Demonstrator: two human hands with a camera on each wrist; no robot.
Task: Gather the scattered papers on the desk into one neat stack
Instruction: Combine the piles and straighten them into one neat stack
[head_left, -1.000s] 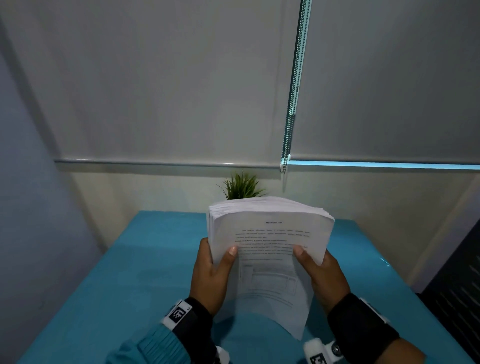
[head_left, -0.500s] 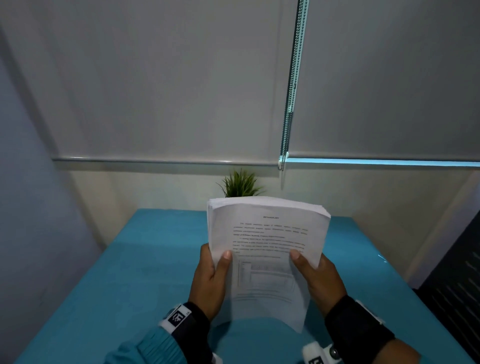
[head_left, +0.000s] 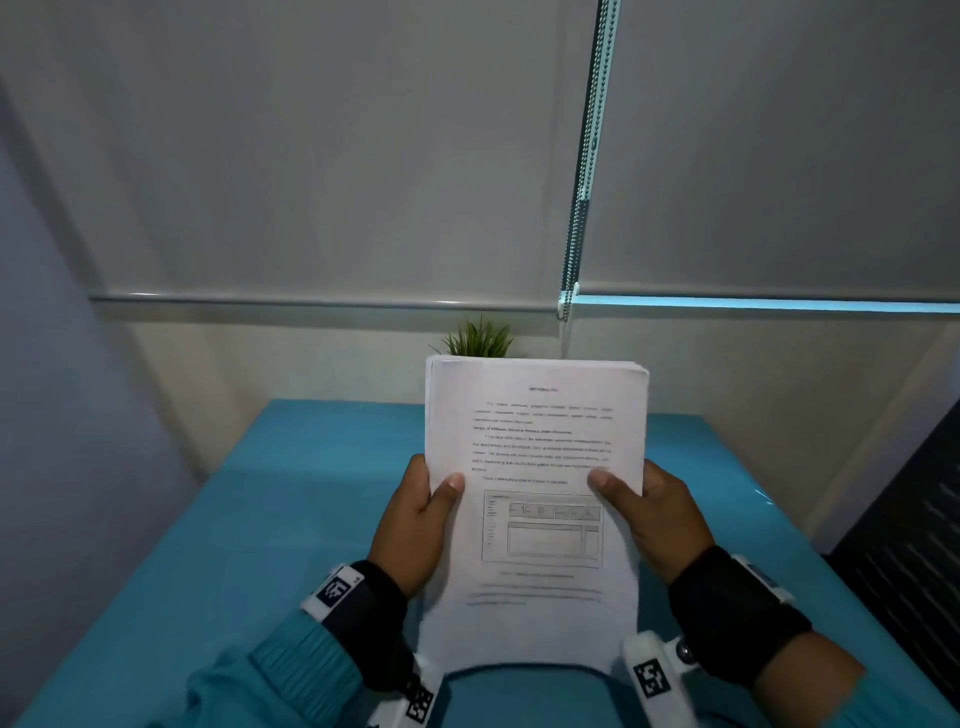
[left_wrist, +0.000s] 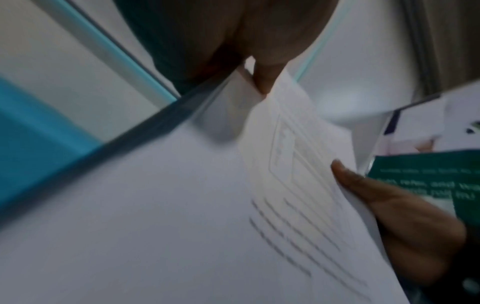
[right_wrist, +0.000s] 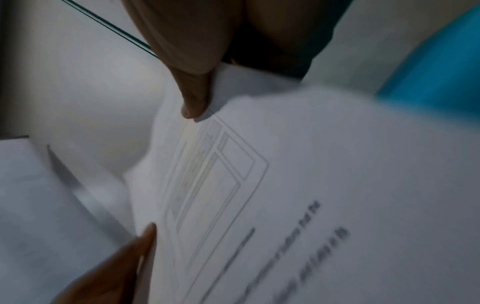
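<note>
A thick stack of white printed papers (head_left: 535, 467) stands nearly upright above the teal desk (head_left: 260, 519), its top page showing text and a boxed figure. My left hand (head_left: 415, 519) grips the stack's left edge, thumb on the front page. My right hand (head_left: 654, 512) grips the right edge the same way. In the left wrist view the stack (left_wrist: 182, 205) fills the frame with my left hand's thumb (left_wrist: 265, 82) at its edge and the right hand's thumb (left_wrist: 363, 185) opposite. The right wrist view shows the printed page (right_wrist: 285, 185) pinched under my right thumb (right_wrist: 194, 102).
A small green plant (head_left: 480, 338) stands behind the stack at the desk's far edge. Grey roller blinds with a bead chain (head_left: 587, 156) cover the wall behind. A dark slatted surface (head_left: 914, 545) lies right of the desk.
The stack has tipped from leaning away to nearly upright facing me, and its top edges have drawn closer together. Both hands keep their hold on the sides.
</note>
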